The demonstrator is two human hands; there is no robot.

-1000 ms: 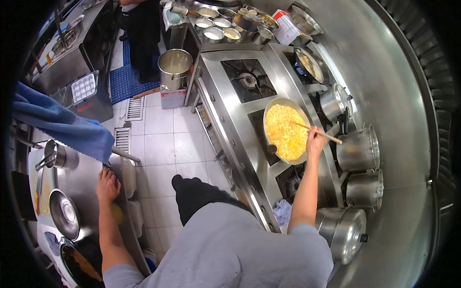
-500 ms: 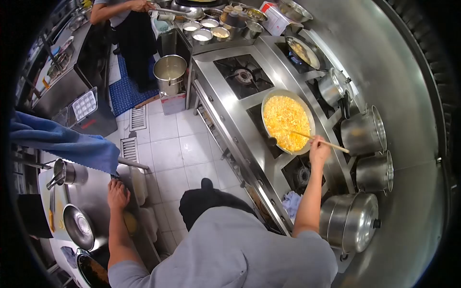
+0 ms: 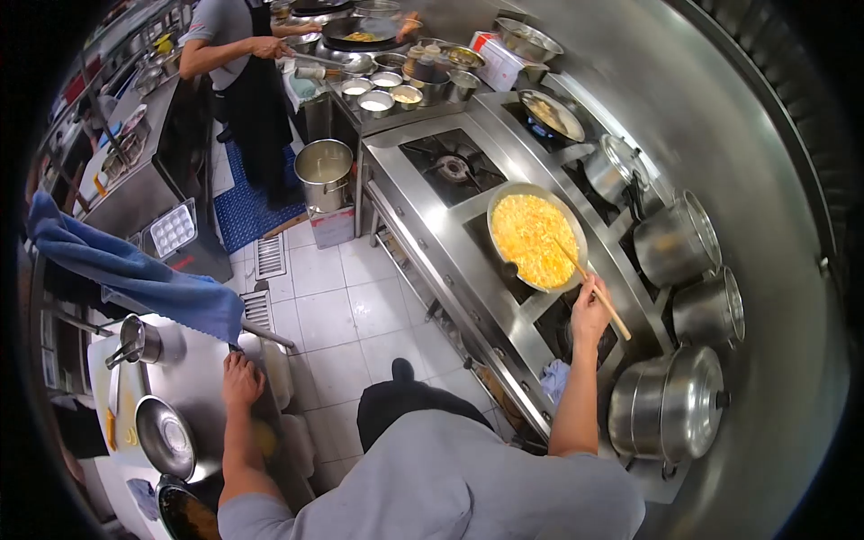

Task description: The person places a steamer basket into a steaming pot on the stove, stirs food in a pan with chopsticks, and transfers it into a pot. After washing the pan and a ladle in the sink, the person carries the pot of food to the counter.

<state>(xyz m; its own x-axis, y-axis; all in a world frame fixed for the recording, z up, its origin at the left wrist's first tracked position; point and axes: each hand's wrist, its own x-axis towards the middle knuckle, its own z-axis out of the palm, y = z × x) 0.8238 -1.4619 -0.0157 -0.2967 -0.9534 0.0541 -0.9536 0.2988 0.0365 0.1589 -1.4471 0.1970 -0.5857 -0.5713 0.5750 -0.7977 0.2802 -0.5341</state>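
Note:
My right hand (image 3: 590, 309) is closed around long wooden cooking chopsticks (image 3: 614, 313), which look like one tapered stick from here. Their thin ends reach into yellow, scrambled-looking egg (image 3: 533, 236) with paler bits. The egg fills most of a wide, light-coloured pan (image 3: 580, 238) on the stove. Off to the left, my left hand (image 3: 243, 380) rests at the edge of a steel counter (image 3: 205, 351), fingers forward and holding nothing that I can make out. Just beyond those fingers hangs a blue cloth (image 3: 144, 270).
Pots (image 3: 673, 236) and a large lidded steamer (image 3: 666, 405) line the stove's right side. A bare burner (image 3: 452, 167) lies beyond the pan. On the left counter stand a metal bowl (image 3: 166, 437) and a small pot (image 3: 139, 338). A co-worker (image 3: 238, 90) handles a wok (image 3: 360, 34) ahead.
My right hand has moved slightly down and left, and the chopsticks now slant more steeply in the egg. The view has shifted, bringing the co-worker's wok further into sight.

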